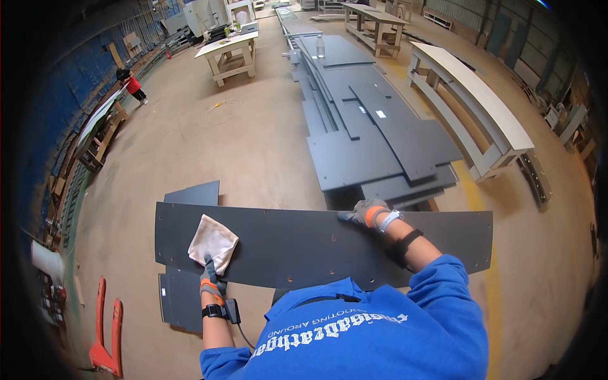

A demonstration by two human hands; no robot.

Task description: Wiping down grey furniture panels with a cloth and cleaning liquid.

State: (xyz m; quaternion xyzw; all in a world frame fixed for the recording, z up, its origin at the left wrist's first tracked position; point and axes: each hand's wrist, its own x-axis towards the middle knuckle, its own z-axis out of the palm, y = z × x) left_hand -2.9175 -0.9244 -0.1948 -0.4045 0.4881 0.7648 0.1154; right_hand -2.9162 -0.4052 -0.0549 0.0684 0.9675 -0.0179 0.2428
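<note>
A long dark grey panel (297, 247) with small holes along its edges lies across in front of me. My left hand (211, 277), in a grey and orange glove, is closed on a pale folded cloth (214, 242) and presses it against the left part of the panel. My right hand (367, 213), gloved too, grips the panel's far edge right of its middle. The thumb side lies on the face, and the other fingers are partly hidden behind the edge.
Further dark panels (354, 155) lie stacked ahead, with a clear bottle (320, 47) on them. A curved pale bench (487, 101) stands right, a white-topped table (228, 47) far left. Orange-red pallet-truck forks (107, 342) lie lower left. A person in red (132, 85) stands far left.
</note>
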